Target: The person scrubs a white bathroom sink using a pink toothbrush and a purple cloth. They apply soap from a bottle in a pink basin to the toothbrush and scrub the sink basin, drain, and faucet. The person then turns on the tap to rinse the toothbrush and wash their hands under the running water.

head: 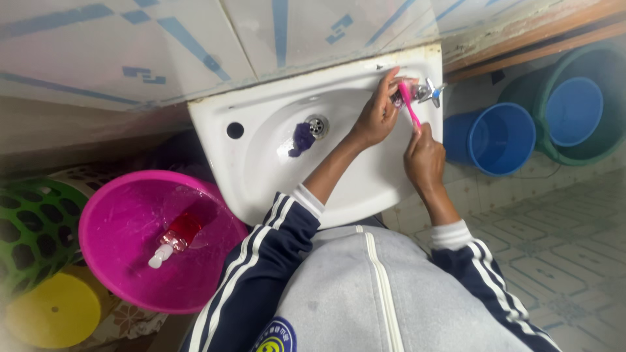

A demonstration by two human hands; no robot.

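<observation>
The right hand (424, 156) has its grip closed around a pink toothbrush (409, 104), bristle end at the chrome tap (430, 91) on the rim of the white sink (261, 163). The left hand (377, 114) has its fingers curled at the tap's base. One purple cloth (301, 139) lies beside the drain (317, 125). One magenta basin (130, 221) holds one red bottle (175, 238). Two blue buckets (499, 138) stand against the wall.

The sink (274, 163) is fixed to the wall (130, 45), drain (317, 125) at its middle. The tap (430, 91) stands at its right rear corner, with the left hand (377, 117) touching it and the right hand (424, 156) just in front, holding a toothbrush (409, 107). Left of the sink sits a basin (124, 221) containing a bottle (175, 238); buckets (495, 140) stand on the floor (561, 234) to the right
</observation>
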